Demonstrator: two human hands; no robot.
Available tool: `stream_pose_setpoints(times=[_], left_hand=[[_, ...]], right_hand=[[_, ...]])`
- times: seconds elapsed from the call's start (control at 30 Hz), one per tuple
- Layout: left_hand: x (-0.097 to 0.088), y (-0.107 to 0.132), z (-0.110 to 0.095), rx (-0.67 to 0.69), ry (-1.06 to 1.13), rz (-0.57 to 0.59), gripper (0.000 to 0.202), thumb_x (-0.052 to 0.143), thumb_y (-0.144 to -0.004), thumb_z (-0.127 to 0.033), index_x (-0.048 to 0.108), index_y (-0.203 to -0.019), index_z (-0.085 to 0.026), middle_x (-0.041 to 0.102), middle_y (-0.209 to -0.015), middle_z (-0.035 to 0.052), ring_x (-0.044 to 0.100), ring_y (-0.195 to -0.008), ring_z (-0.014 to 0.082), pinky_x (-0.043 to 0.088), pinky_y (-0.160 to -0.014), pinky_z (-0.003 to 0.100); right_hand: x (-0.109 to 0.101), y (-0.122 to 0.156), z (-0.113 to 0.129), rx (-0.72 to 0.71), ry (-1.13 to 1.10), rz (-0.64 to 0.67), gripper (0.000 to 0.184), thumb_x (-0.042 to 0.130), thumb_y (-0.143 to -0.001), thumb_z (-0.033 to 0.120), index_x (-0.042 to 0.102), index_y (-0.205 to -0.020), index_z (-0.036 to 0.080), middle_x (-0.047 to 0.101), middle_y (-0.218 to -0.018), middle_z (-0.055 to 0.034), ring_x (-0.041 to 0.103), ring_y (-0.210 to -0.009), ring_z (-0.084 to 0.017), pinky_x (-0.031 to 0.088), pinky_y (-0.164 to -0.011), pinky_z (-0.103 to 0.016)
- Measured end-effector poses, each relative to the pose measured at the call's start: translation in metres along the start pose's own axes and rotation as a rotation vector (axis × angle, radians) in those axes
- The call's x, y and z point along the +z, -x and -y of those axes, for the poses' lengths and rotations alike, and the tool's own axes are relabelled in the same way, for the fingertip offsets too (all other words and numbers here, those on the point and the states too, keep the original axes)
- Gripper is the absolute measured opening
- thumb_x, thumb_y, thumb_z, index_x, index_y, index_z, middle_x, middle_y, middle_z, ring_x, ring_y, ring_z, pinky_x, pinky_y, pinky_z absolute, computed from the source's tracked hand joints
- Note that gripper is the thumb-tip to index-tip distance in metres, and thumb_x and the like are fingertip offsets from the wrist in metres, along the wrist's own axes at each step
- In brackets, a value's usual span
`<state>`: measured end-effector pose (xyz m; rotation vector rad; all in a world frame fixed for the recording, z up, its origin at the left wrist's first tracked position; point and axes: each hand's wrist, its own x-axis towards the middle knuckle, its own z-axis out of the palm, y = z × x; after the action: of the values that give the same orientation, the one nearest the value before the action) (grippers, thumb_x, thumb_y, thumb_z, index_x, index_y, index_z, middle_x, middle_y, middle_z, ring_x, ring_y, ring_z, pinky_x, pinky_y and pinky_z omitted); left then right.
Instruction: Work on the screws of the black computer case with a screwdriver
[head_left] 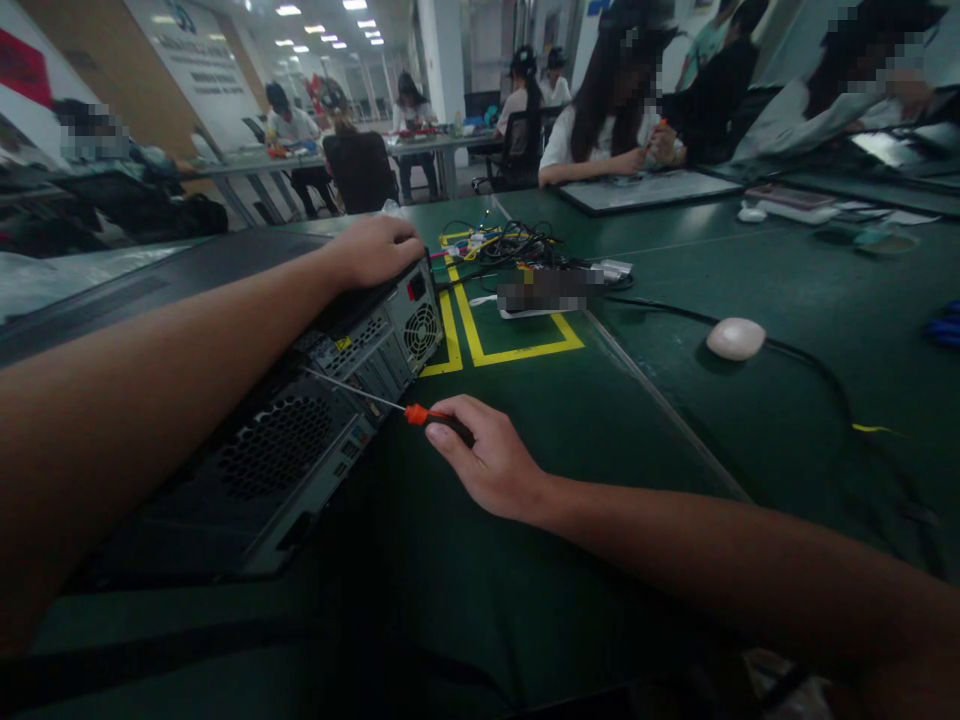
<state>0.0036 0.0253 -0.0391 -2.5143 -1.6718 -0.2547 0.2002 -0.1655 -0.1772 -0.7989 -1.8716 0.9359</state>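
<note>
My right hand (pixel 487 455), centre frame, pinches the screwdriver (pixel 375 398) by its orange handle, shaft pointing up-left onto the computer case (pixel 292 450) rear panel (tip looks right at the metal), while my left hand (pixel 371 250) grips its top edge above.

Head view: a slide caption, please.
Left hand rests on a computer case; right hand holds a red-handled screwdriver at its rear panel.

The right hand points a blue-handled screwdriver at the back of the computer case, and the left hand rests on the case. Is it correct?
Only the colour is wrong: in the head view, the screwdriver in the right hand has an orange-red handle.
</note>
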Motion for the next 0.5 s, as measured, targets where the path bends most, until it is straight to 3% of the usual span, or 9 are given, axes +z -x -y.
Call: stream_pose_setpoints(times=[0.2, 0.3, 0.37, 0.5], left_hand=[[-0.0006, 0.0015, -0.0012, 0.002, 0.003, -0.004, 0.057, 0.036, -0.100, -0.040, 0.075, -0.127, -0.008, 0.073, -0.130, 0.0170, 0.066, -0.118, 0.0305, 0.048, -0.103, 0.040], [-0.0011, 0.0020, -0.0026, -0.014, -0.006, -0.003, 0.056, 0.037, -0.100, -0.039, 0.075, -0.127, -0.007, 0.073, -0.130, 0.0173, 0.066, -0.118, 0.0301, 0.047, -0.105, 0.039], [-0.0009, 0.0015, -0.0024, -0.012, -0.007, -0.007, 0.055, 0.038, -0.100, -0.038, 0.075, -0.126, -0.008, 0.073, -0.130, 0.0167, 0.066, -0.118, 0.0291, 0.047, -0.105, 0.038], [-0.0002, 0.0002, -0.0009, 0.010, -0.009, -0.007, 0.056, 0.037, -0.099, -0.039, 0.075, -0.127, -0.008, 0.074, -0.130, 0.0171, 0.066, -0.117, 0.0291, 0.048, -0.102, 0.039]], right_hand=[[-0.0006, -0.0025, -0.0018, -0.003, -0.038, 0.062, 0.023, 0.046, -0.111, 0.035, 0.063, -0.112, 0.020, 0.060, -0.087, 0.0004, 0.056, -0.077, -0.016, 0.042, -0.074, -0.030], [-0.0016, -0.0012, 0.0009, 0.070, -0.032, 0.076, 0.022, 0.059, -0.104, 0.036, 0.054, -0.121, 0.022, 0.060, -0.089, 0.0019, 0.057, -0.076, -0.016, 0.041, -0.072, -0.031], [-0.0014, -0.0001, 0.0019, 0.106, -0.028, 0.079, 0.026, 0.066, -0.098, 0.032, 0.050, -0.117, 0.023, 0.058, -0.088, 0.0030, 0.056, -0.074, -0.016, 0.041, -0.071, -0.031], [0.0002, 0.0003, 0.0010, 0.105, -0.041, 0.050, 0.016, 0.062, -0.098, 0.027, 0.050, -0.108, 0.024, 0.059, -0.089, 0.0023, 0.056, -0.074, -0.016, 0.043, -0.072, -0.032]])
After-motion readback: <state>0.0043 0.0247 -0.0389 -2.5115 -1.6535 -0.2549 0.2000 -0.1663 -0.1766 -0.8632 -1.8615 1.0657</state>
